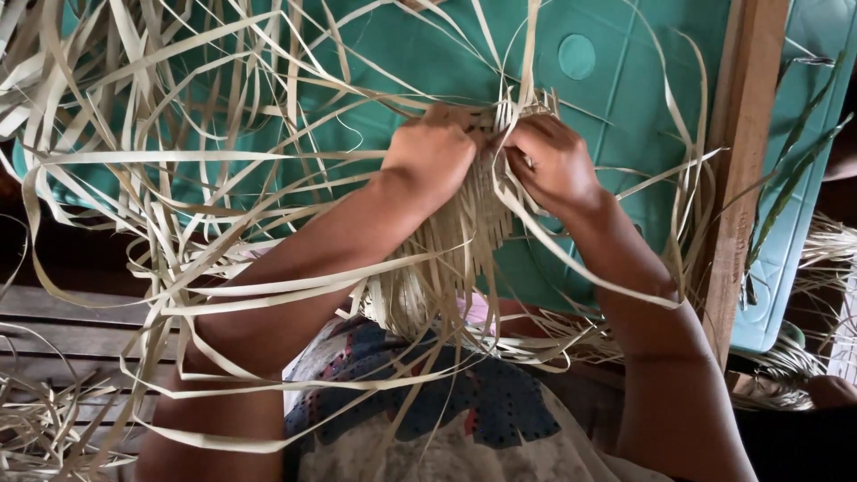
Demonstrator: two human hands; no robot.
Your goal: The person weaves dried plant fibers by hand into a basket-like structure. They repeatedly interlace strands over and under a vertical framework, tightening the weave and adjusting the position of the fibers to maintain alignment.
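My left hand (431,153) and my right hand (555,161) meet at the top edge of a small woven piece of pale dried leaf strips (482,219). Both hands pinch strips at the weave's rim, fingers closed on them. Long loose strips (178,161) fan out from the weave to the left, upward and to the right, crossing over my forearms. The woven part hangs down between my wrists toward my lap, partly hidden by my arms.
A green plastic sheet (625,89) lies under the work. A wooden post (745,143) runs down at the right, with another green panel (803,178) beyond it. Wooden floor planks (62,330) and more loose strips (45,428) lie lower left.
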